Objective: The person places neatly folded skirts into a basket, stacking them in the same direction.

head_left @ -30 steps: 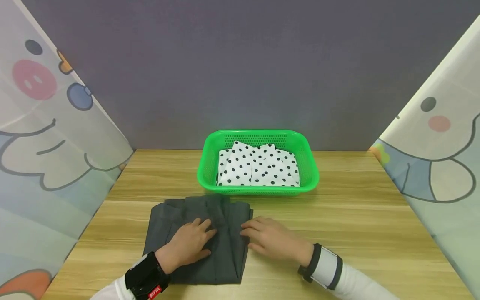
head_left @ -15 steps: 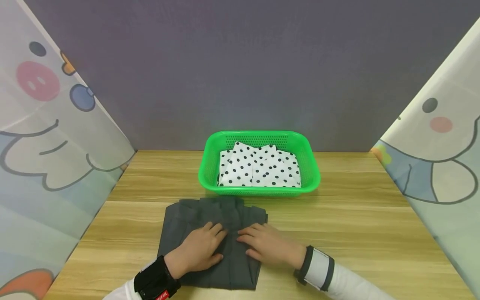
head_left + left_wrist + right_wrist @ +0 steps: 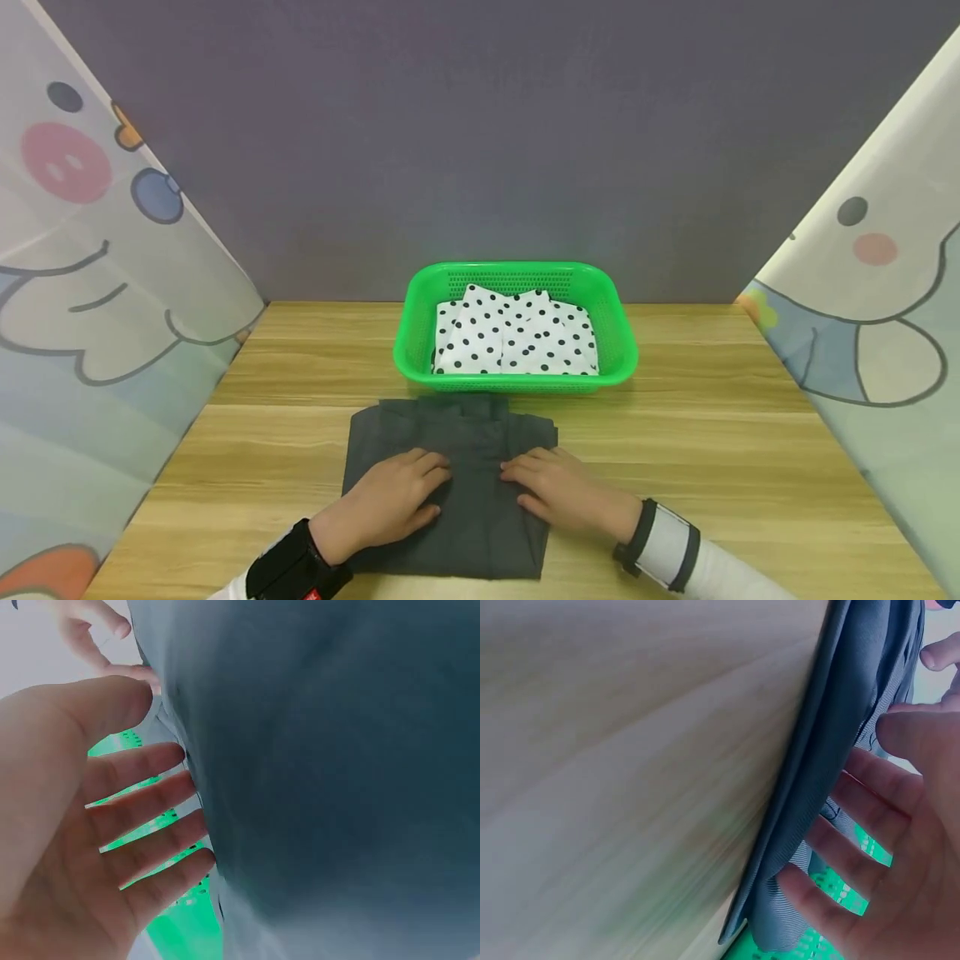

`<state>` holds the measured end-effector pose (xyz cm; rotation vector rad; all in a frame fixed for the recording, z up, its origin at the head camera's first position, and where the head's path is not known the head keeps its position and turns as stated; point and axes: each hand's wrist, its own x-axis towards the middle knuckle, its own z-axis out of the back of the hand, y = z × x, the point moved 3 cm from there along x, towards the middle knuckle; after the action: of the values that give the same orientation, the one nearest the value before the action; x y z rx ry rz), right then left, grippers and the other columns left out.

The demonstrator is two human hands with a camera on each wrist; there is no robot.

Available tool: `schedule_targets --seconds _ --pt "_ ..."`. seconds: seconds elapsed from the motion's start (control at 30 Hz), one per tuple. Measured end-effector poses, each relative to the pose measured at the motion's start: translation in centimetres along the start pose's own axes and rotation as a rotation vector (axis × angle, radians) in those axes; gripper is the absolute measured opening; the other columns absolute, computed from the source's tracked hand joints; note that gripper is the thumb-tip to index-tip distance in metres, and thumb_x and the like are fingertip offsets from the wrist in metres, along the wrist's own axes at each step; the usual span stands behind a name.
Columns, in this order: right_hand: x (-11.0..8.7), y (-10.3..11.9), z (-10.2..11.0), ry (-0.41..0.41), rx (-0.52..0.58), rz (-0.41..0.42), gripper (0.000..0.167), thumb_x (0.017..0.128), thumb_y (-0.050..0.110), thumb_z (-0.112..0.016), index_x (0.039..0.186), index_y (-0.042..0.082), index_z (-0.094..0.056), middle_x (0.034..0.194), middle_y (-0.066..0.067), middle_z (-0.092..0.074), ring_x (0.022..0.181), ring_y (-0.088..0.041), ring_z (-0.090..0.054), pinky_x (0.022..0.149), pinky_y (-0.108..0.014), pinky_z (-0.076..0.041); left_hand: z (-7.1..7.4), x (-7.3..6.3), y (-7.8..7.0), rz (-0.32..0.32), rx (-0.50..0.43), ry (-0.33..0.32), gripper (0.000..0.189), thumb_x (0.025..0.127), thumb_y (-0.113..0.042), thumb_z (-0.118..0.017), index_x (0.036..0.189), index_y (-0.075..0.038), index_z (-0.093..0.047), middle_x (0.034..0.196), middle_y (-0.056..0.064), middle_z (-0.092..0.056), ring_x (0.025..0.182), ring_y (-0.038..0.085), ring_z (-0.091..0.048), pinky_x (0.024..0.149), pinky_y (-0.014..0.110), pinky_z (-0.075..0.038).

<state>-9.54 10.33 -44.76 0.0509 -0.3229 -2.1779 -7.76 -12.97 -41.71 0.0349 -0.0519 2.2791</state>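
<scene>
A dark grey folded garment (image 3: 472, 517) lies flat on the wooden table, just in front of the green basket. My left hand (image 3: 390, 497) rests on its left half, fingertips touching the cloth. In the left wrist view the left hand's fingers (image 3: 150, 796) are spread and nearly straight against the grey fabric (image 3: 337, 787). On the garment's right part lies my right hand (image 3: 566, 492), its fingers pointing left. The right wrist view shows the right hand's fingers (image 3: 847, 855) extended, touching the layered folds (image 3: 810, 765) from above. Neither hand grips the cloth.
A green plastic basket (image 3: 626, 342) stands at the back of the table, holding folded white cloth with black dots (image 3: 517, 333). A grey wall (image 3: 510, 133) rises behind. Cartoon-printed curtains (image 3: 135, 325) flank both sides. Bare wood (image 3: 712, 433) shows to the right.
The grey garment has slid to the right across the table, now centred before the basket. Both hands stay on it; the right hand has moved from its edge onto it and then rightward.
</scene>
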Motion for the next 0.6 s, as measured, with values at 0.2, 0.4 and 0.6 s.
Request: schedule_targets --seconds 0.2,0.4,0.6 --pt "-1.4 -0.9 0.4 -0.035 -0.007 -0.029 0.029 0.09 0.024 -0.057 0.117 0.015 -0.059 0.123 0.002 -0.058 0.109 -0.016 -0.053 0.087 -0.038 -0.046 0.5 -0.5 0.3 0.019 0.02 -0.048 0.034 0.081 -0.03 -0.069 0.108 -0.012 -0.064 0.111 0.001 -0.058 0.099 0.016 -0.056 0.083 0.032 -0.049" --pt "-2.7 -1.3 1.1 -0.068 -0.012 -0.064 0.028 0.089 0.021 -0.059 0.117 0.014 -0.06 0.12 0.002 -0.059 0.106 -0.016 -0.055 0.086 -0.038 -0.047 0.4 -1.1 0.8 0.052 0.031 -0.104 0.031 0.078 -0.028 -0.071 0.104 -0.012 -0.065 0.105 0.002 -0.058 0.094 0.017 -0.055 0.079 0.03 -0.049" --pt "-3.8 -1.8 1.3 -0.094 -0.035 -0.079 0.028 0.088 0.02 -0.06 0.115 0.014 -0.061 0.118 0.002 -0.06 0.105 -0.017 -0.056 0.084 -0.039 -0.047 0.0 -1.6 0.9 0.064 -0.005 -0.098 0.031 0.079 -0.026 -0.071 0.105 -0.011 -0.064 0.106 0.002 -0.057 0.091 0.016 -0.054 0.072 0.029 -0.05"
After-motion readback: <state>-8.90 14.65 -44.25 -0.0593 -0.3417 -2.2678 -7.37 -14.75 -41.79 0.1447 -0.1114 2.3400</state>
